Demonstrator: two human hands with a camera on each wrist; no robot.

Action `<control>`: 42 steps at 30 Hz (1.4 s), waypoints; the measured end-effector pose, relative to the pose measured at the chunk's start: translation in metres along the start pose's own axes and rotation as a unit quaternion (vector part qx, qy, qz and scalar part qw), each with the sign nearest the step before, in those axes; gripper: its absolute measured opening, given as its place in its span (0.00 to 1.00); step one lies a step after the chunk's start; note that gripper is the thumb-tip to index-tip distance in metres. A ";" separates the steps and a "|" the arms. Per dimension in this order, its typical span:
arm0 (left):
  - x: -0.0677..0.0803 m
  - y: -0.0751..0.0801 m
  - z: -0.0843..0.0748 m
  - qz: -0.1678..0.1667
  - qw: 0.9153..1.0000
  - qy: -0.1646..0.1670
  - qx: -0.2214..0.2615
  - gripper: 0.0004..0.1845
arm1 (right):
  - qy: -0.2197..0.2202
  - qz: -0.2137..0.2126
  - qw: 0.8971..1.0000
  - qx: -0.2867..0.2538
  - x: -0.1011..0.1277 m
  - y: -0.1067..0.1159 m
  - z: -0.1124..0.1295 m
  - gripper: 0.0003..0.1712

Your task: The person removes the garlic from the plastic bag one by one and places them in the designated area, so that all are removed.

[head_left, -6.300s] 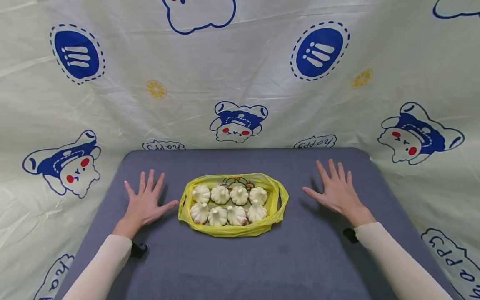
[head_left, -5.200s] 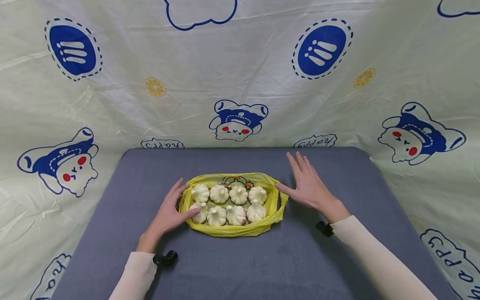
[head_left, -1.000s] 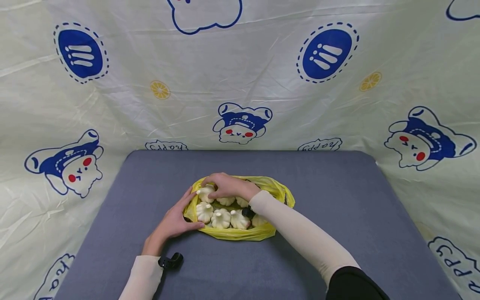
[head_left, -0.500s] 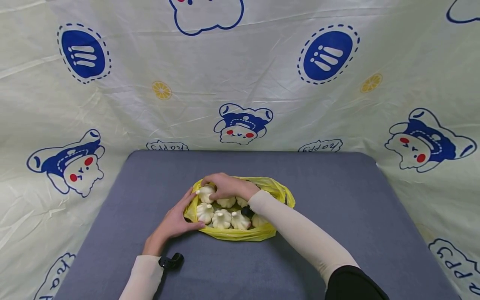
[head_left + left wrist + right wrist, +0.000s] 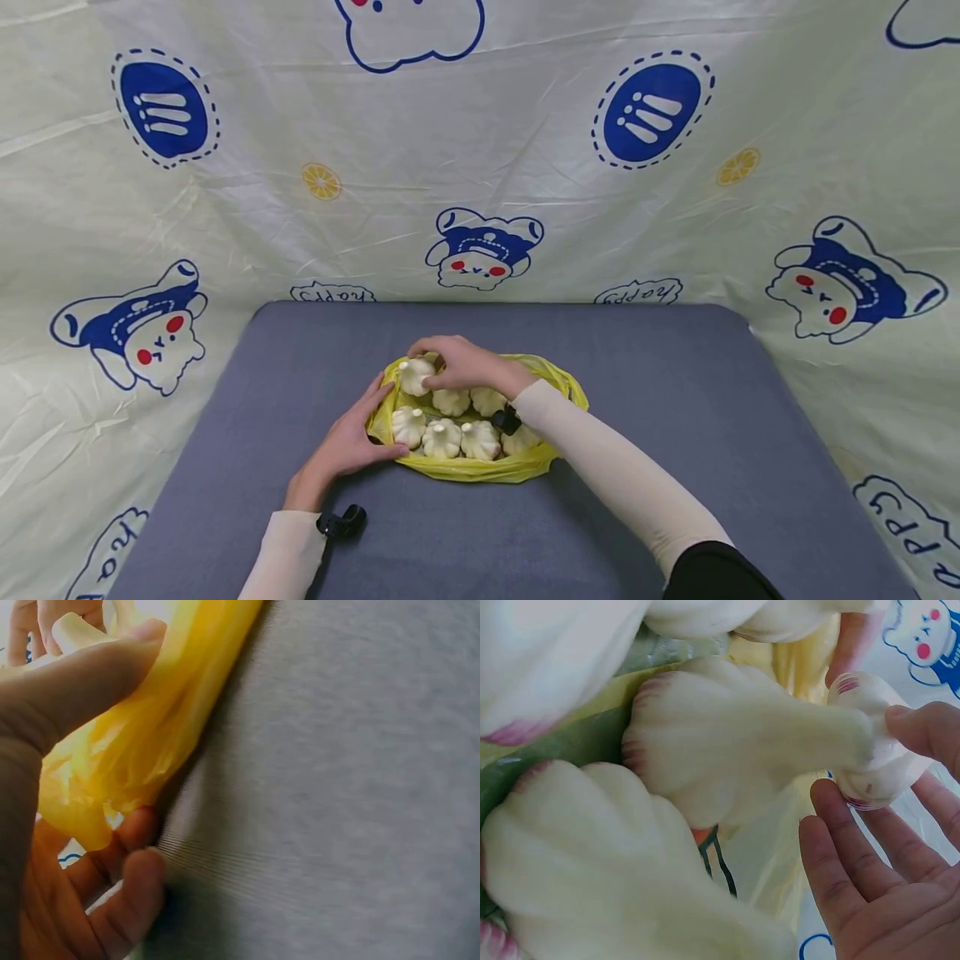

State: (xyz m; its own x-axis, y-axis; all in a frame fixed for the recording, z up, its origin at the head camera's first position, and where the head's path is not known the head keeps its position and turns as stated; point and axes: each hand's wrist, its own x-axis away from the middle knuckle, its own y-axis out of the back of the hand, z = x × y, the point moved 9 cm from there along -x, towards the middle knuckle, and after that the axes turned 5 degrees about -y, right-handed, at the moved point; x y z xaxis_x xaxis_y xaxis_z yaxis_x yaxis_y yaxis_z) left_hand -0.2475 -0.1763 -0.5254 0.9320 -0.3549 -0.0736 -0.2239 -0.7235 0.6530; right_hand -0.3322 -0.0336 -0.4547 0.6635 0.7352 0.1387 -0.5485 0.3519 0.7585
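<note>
A yellow plastic bag (image 5: 558, 392) lies open in the middle of the grey table (image 5: 660, 433) with several white garlic bulbs (image 5: 442, 437) in two rows on it. My left hand (image 5: 384, 417) grips the bag's left edge, thumb on top and fingers underneath; the left wrist view shows the yellow bag (image 5: 135, 742) bunched in that grip. My right hand (image 5: 422, 367) reaches across the bag and pinches the far-left garlic bulb (image 5: 411, 379), raised a little above the others. The right wrist view shows this held bulb (image 5: 874, 776) between thumb and fingers, with other bulbs (image 5: 727, 742) close below.
A pale cloth printed with blue bears (image 5: 483, 250) hangs behind and beside the table. The grey surface stretches bare to the right (image 5: 675, 375) and in front of the bag (image 5: 480, 533).
Both hands came off the table to the bag; the left took its edge. Over the last second my right hand has lifted the far-left bulb slightly up and back.
</note>
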 end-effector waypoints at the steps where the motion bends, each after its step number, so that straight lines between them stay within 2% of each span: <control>1: 0.000 0.001 -0.001 0.000 1.000 -0.001 0.001 0.59 | 0.000 -0.007 1.000 -0.007 0.002 0.002 -0.001 0.27; 12: -0.006 0.005 -0.005 0.000 1.000 -0.002 -0.018 0.60 | 0.006 -0.076 0.993 -0.092 0.031 0.026 -0.003 0.27; 20: -0.012 0.007 -0.003 -0.004 1.000 0.001 -0.018 0.59 | -0.012 -0.114 0.982 -0.151 0.062 0.036 -0.017 0.27; 23: -0.013 0.009 -0.006 -0.015 1.000 -0.012 -0.006 0.54 | -0.018 -0.130 0.977 -0.167 0.075 0.038 -0.025 0.27; 28: -0.015 0.011 -0.010 -0.028 0.999 -0.039 0.004 0.37 | -0.022 -0.162 0.968 -0.189 0.097 0.042 -0.038 0.28; 31: -0.015 0.009 -0.009 -0.025 0.998 -0.048 0.012 0.33 | -0.024 -0.183 0.960 -0.208 0.112 0.045 -0.045 0.28; 35: -0.015 0.008 -0.008 -0.017 0.998 -0.049 0.025 0.37 | -0.026 -0.210 0.949 -0.233 0.133 0.051 -0.052 0.28; 42: -0.015 0.001 -0.006 0.016 0.999 -0.044 0.026 0.56 | -0.032 -0.259 0.933 -0.248 0.168 0.059 -0.073 0.30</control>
State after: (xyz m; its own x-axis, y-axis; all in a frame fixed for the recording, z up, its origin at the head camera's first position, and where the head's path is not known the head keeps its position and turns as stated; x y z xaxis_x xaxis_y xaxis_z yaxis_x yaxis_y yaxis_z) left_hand -0.2606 -0.1681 -0.5195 0.8963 -0.4268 -0.1203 -0.2699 -0.7404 0.6156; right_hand -0.2901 0.1526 -0.4328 0.9253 0.3611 -0.1154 -0.3026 0.8869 0.3490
